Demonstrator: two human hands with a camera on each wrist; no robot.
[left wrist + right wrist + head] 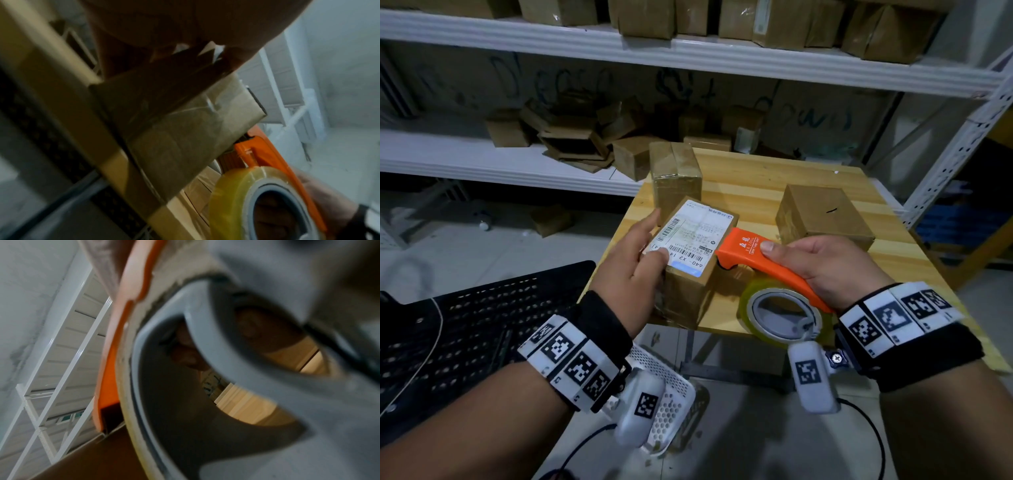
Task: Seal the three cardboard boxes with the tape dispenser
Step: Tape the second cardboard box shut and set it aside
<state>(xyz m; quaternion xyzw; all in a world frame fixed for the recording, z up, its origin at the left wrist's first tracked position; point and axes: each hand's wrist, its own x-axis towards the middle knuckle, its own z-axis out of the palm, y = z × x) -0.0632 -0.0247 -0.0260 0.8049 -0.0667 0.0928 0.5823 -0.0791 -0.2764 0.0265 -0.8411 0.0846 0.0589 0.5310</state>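
Note:
A cardboard box with a white shipping label (pixel 693 240) stands at the near left corner of the wooden table (pixel 756 185). My left hand (pixel 640 250) holds it from the left, thumb on the label, fingers on its far side. My right hand (pixel 822 263) grips the orange tape dispenser (pixel 760 260), thumb on top; its nose touches the box's right side. The clear tape roll (pixel 784 315) hangs below. The box (pixel 174 126) and the roll (pixel 265 206) also fill the left wrist view. A taped box (pixel 676 174) stands behind, a plain box (pixel 822 216) to the right.
White metal shelves (pixel 688 54) behind the table carry several cardboard boxes. A black perforated chair back (pixel 465 325) sits at the lower left. A white mesh basket (pixel 667 387) lies on the floor under my wrists. The right wrist view shows the roll's grey core (pixel 205 353), blurred.

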